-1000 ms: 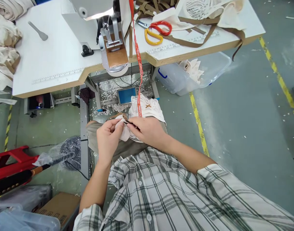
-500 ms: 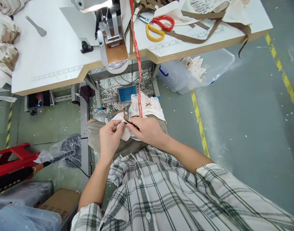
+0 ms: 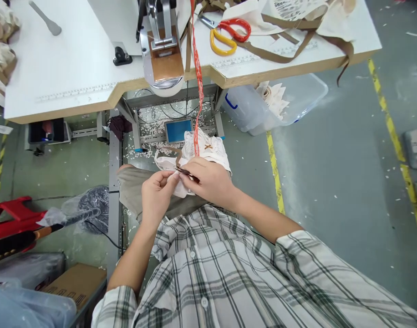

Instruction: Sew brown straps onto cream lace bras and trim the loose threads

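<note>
A white lace garment (image 3: 213, 152) that looks like a bra, with a small brown bow, lies across my lap. My left hand (image 3: 156, 195) is closed, thumb and fingers pinching an edge of its white cloth. In my right hand (image 3: 215, 183) is a pair of dark thread snips (image 3: 191, 175), their tips pointing left at the pinched cloth. I cannot tell whether the blades touch it. A brown strap (image 3: 179, 157) rises just above the fingertips. The red-and-white cord (image 3: 199, 84) hangs from above down to my right hand; its lower end is hidden.
Ahead stands a white worktable (image 3: 75, 68) with a machine (image 3: 164, 50). Red-and-yellow scissors (image 3: 225, 41) and brown strips (image 3: 280, 57) lie on its right side. Below are a clear plastic bin (image 3: 249, 109) and a blue-topped pedal (image 3: 179, 131). A cardboard box (image 3: 77, 284) is at lower left.
The view has shifted slightly. The white cloth and brown strap by my fingertips have changed shape a little, and the snips show more in my right hand. Both hands keep their hold.
</note>
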Available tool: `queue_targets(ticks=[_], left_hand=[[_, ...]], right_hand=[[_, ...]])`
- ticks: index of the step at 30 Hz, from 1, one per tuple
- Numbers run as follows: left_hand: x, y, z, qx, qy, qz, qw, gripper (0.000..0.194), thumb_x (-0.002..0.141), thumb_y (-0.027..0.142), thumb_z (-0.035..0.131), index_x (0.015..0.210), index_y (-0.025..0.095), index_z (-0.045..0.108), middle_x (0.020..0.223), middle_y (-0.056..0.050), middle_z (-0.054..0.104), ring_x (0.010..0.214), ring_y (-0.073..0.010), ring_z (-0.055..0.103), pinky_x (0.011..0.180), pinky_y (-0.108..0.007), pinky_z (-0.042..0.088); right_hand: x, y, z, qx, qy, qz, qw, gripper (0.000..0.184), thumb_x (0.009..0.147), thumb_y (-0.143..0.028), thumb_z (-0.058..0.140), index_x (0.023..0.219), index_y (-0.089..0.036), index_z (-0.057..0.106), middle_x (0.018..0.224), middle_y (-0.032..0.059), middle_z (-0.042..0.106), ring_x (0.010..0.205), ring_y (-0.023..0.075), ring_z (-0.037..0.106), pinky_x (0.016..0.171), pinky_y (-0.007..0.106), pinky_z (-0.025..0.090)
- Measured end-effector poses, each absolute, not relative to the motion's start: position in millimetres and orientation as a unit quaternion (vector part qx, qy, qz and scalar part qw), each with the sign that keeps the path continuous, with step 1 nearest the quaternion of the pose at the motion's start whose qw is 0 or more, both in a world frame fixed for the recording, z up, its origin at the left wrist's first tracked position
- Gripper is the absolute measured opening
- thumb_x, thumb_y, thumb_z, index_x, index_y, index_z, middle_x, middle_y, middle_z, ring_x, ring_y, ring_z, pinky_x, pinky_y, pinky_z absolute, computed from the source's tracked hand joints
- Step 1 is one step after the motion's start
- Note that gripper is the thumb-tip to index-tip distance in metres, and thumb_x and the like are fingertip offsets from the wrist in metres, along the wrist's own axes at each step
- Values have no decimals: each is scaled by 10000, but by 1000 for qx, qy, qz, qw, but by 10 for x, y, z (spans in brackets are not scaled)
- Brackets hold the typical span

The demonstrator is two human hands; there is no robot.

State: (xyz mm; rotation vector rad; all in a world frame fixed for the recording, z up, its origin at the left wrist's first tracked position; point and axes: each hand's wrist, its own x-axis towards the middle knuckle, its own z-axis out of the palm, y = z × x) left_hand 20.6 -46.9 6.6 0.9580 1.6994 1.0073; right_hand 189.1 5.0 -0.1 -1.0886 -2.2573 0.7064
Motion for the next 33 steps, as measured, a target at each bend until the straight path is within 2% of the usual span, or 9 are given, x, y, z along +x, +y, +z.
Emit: queue_targets(ticks=[5, 9, 12, 17, 21, 33], left_hand=[[235, -498, 68, 408, 690, 410, 435, 282, 849, 431, 728, 955, 178, 794, 791, -37, 769, 700, -157, 672, 634, -233, 513], [231, -518, 72, 390, 697, 427, 424, 267, 845, 427, 734, 935, 182, 791, 783, -31, 768, 666, -148, 661, 608, -227, 506], [226, -524, 92, 387, 697, 428, 426, 264, 850, 422, 733, 943, 182, 791, 784, -31, 768, 663, -147, 661, 609, -228, 508], [225, -514, 112, 383, 699, 435, 418, 274, 844, 429, 740, 934, 175, 789, 780, -39, 767, 645, -146, 657, 601, -235, 506], [225, -503, 119, 394, 700, 432, 410, 280, 846, 435, 734, 933, 175, 791, 773, -38, 760, 625, -139, 642, 575, -229, 490], [217, -504, 97, 425, 708, 410, 386, 260, 876, 432, 704, 937, 196, 794, 719, -12, 726, 612, -116, 609, 568, -207, 456]], right_hand=[[1874, 36, 11, -419, -830, 269, 252, 209, 992, -285, 519, 902, -171, 670, 864, 52, 684, 788, 148, 595, 671, 266, 378], [1912, 16, 28, -407, -814, 316, 270, 233, 997, -318, 520, 838, -173, 608, 767, 23, 613, 727, 135, 549, 666, 256, 370], [1924, -24, 30, -420, -809, 322, 255, 239, 1012, -317, 482, 845, -179, 583, 788, 28, 625, 709, 133, 543, 650, 258, 352], [1931, -88, 50, -447, -800, 335, 220, 190, 1001, -337, 487, 1045, -189, 598, 780, 3, 660, 661, 130, 569, 619, 242, 341], [1930, -100, 68, -445, -816, 321, 183, 205, 1002, -345, 483, 985, -190, 615, 803, 17, 693, 664, 140, 595, 611, 258, 313], [1924, -68, 61, -443, -832, 302, 142, 205, 1003, -315, 480, 972, -178, 629, 874, 29, 726, 729, 159, 635, 613, 284, 279]])
